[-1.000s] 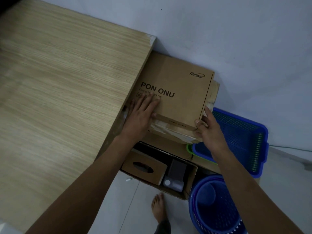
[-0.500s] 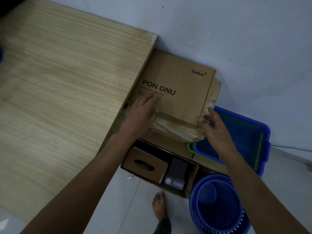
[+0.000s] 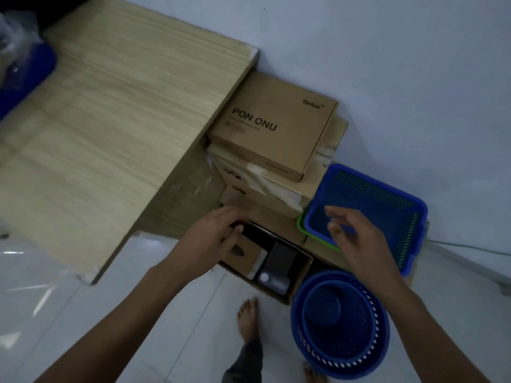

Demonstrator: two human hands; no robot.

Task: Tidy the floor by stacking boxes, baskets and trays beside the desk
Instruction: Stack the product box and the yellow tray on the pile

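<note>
Left hand (image 3: pixel 214 234) rests loosely curled on the open cardboard box (image 3: pixel 300 275) rim (holding nothing clearly). Right hand (image 3: pixel 355 233), at three o'clock, hovers relaxed and empty over the blue tray (image 3: pixel 387 200).

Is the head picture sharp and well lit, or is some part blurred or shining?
Head view: dim, bluish light; the right hand and left hand are motion-blurred, the print on the top box stays readable, the floor tiles show white glare at left, and the desk edges bend from the wide lens.
</note>
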